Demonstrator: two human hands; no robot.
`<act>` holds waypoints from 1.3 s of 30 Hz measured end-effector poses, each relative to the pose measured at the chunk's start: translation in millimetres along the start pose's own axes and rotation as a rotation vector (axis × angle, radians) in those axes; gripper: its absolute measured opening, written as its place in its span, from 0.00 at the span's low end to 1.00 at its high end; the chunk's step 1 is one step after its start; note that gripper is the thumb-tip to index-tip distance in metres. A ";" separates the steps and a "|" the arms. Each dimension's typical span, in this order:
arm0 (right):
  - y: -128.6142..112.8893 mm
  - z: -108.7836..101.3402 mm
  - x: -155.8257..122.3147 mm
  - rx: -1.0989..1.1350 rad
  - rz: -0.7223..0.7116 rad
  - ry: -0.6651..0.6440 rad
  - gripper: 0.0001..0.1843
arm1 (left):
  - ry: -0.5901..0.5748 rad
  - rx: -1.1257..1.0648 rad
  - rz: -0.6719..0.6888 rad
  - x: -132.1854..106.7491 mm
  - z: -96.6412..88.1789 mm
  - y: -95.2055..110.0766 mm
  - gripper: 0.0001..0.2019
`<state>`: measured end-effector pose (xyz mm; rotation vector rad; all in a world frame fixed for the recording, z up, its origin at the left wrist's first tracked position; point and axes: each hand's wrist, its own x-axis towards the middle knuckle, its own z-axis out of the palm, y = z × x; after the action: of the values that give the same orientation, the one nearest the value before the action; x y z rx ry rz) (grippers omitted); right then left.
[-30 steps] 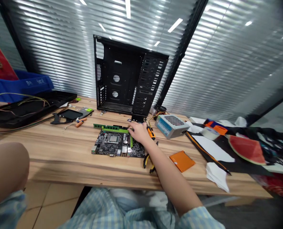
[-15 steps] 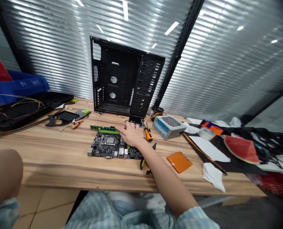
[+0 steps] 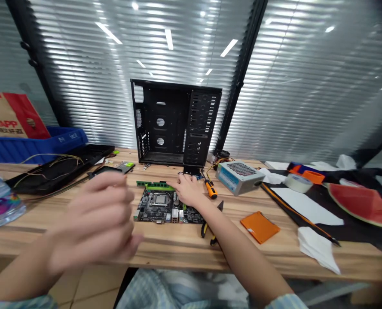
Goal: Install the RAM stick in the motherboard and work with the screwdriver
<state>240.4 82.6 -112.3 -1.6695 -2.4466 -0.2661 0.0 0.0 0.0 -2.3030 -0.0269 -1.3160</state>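
Farthest to the left of the left grip (image 3: 97,219), a blue bin (image 3: 13,150) stands with a red and tan paper bag (image 3: 13,116) in it; nearer, on the same side, a clear plastic package (image 3: 0,206) sits on the bench (image 3: 165,252). Beyond that grip lies a black panel (image 3: 87,161) with loose wires over it.

The left forearm comes up from the near corner, and its hand hangs in the air over the bench's near side, back of the hand outward, fingers curled in. It's badly blurred, and from here I can't tell whether anything is inside it.

Right of the left grip and well clear of it lies the circuit board (image 3: 158,210), the green memory stick (image 3: 152,184) along its far edge. The tall black computer case (image 3: 168,124) stands open beyond.

The right forearm slants in from the near right, low across the bench, so that the right grip (image 3: 188,189) sits palm down over the right part of the board. Its fingers are bent and slightly spread, the leftmost reaching the right end of the stick. Whether they pinch it or merely rest there I can't tell; the undersides are hidden.

Just right of that grip lies an orange-handled screwdriver (image 3: 211,189); nearer, beside the forearm, are yellow-handled pliers (image 3: 204,229). Farther right come the power supply (image 3: 240,176) and an orange flat piece (image 3: 260,227).
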 end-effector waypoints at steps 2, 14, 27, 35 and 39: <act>1.5 2.0 0.8 -0.002 0.005 -0.002 0.27 | -0.075 0.025 0.048 -3.3 20.6 -28.4 0.15; 6.2 -2.2 -1.0 -0.023 0.015 -0.002 0.33 | -0.817 0.450 -0.600 -134.6 76.3 -135.2 0.15; 13.2 1.1 -1.3 -0.036 0.038 0.006 0.32 | -0.855 0.469 -0.747 -137.3 103.1 -111.6 0.14; 18.1 -1.8 -2.2 -0.035 0.070 -0.007 0.30 | -0.810 0.456 -0.781 -131.6 110.9 -100.5 0.15; 20.2 -2.2 -2.5 -0.016 0.076 0.014 0.29 | -0.792 0.458 -0.786 -132.7 114.6 -98.4 0.15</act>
<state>260.2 87.1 -109.7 -1.7562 -2.3713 -0.2865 -3.4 163.4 -117.1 -2.2852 -1.4359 -0.4753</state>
